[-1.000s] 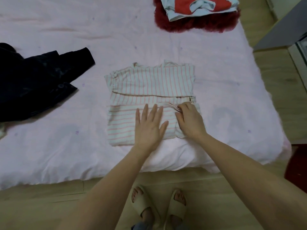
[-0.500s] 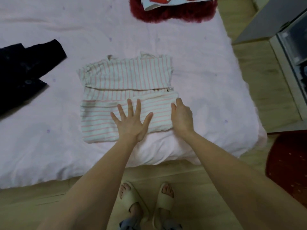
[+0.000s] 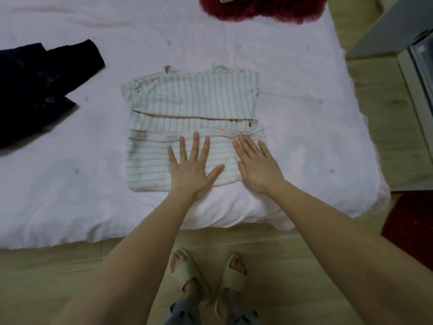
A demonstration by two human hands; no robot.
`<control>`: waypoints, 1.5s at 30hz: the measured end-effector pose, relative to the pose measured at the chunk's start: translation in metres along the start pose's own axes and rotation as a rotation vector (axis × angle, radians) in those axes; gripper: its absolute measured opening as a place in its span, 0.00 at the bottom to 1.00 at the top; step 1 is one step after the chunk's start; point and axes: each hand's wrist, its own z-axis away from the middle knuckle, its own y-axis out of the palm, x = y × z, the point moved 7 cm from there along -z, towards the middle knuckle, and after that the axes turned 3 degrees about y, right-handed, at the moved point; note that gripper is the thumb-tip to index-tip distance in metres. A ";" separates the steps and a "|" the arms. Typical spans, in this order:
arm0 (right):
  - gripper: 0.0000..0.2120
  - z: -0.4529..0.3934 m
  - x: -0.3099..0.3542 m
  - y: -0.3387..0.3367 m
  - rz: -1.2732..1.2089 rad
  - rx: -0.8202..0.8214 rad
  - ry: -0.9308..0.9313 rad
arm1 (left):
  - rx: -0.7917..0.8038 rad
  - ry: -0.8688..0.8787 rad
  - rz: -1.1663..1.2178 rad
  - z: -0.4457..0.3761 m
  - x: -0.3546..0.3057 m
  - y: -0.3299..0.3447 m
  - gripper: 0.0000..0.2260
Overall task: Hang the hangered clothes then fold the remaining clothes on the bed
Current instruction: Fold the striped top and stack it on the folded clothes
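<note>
Striped garment [image 3: 187, 102] (folded); left hand [image 3: 191, 166], right hand [image 3: 256, 167] press flat.

There is a single view, from a camera worn on the person's head, looking forward and steeply down from close above the near edge of the bed [image 3: 70, 207]. It takes in the bed running far and left, the wooden floor [image 3: 293, 266] at the near side, and the person's own slippers [image 3: 230, 281] directly below.
</note>
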 end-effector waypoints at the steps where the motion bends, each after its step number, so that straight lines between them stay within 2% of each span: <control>1: 0.26 -0.001 0.003 -0.004 -0.013 -0.002 0.051 | -0.096 0.039 0.050 0.007 0.003 -0.012 0.35; 3: 0.26 0.005 0.025 -0.019 -0.055 -0.062 0.143 | -0.413 -0.002 0.234 0.041 0.028 -0.047 0.29; 5: 0.28 0.013 0.056 -0.032 -0.132 -0.120 0.157 | -0.695 -0.254 0.437 0.083 0.075 -0.067 0.23; 7: 0.30 0.013 0.083 -0.027 -0.172 -0.076 0.140 | -0.723 -0.557 0.718 0.110 0.117 -0.056 0.22; 9: 0.31 0.003 0.101 -0.022 -0.241 -0.010 0.206 | -0.580 -0.667 0.898 0.114 0.139 -0.036 0.18; 11: 0.31 -0.005 0.109 -0.017 -0.261 0.020 0.270 | -0.510 -0.567 0.866 0.108 0.143 -0.032 0.11; 13: 0.31 -0.008 0.111 -0.011 -0.230 0.025 0.274 | -0.591 -0.475 0.796 0.104 0.140 -0.041 0.10; 16: 0.31 -0.009 0.109 -0.005 -0.217 0.019 0.255 | -0.670 -0.411 0.901 0.104 0.131 -0.055 0.12; 18: 0.31 -0.007 0.107 -0.002 -0.222 0.032 0.237 | -0.603 -0.408 0.856 0.098 0.133 -0.056 0.12; 21: 0.33 -0.004 0.104 -0.002 -0.228 0.031 0.195 | -0.386 -0.532 0.548 0.084 0.155 -0.054 0.12; 23: 0.35 0.000 0.099 -0.004 -0.245 0.037 0.128 | -0.342 -0.555 0.456 0.082 0.160 -0.057 0.09; 25: 0.38 0.011 0.089 -0.009 -0.182 0.039 -0.001 | -0.462 -0.413 0.337 0.083 0.145 -0.071 0.11; 27: 0.42 0.028 0.074 -0.011 -0.007 0.011 -0.137 | -0.517 -0.093 0.090 0.084 0.114 -0.072 0.21; 29: 0.44 0.036 0.054 -0.010 0.142 -0.007 -0.135 | -0.345 0.184 -0.082 0.084 0.090 -0.050 0.32; 30: 0.44 0.036 0.046 -0.011 0.167 -0.036 -0.084 | -0.250 0.238 -0.140 0.081 0.088 -0.040 0.38; 32: 0.45 0.028 0.036 -0.014 0.186 -0.067 0.020 | -0.126 0.200 -0.224 0.073 0.096 -0.022 0.45; 34: 0.46 0.013 0.037 -0.014 0.183 -0.075 0.057 | -0.122 0.118 -0.235 0.063 0.106 -0.022 0.47; 37: 0.47 -0.005 0.039 -0.006 0.161 -0.026 0.098 | 0.002 0.022 -0.252 0.050 0.109 -0.016 0.43; 39: 0.44 -0.008 0.039 -0.001 0.153 0.027 0.104 | 0.101 -0.023 -0.241 0.047 0.108 -0.008 0.38; 42: 0.42 0.000 0.040 -0.008 0.137 0.218 0.068 | 0.280 -0.005 -0.203 0.053 0.106 -0.011 0.36; 45: 0.37 0.027 0.046 -0.031 0.108 0.427 0.008 | 0.530 0.047 -0.114 0.077 0.100 -0.037 0.35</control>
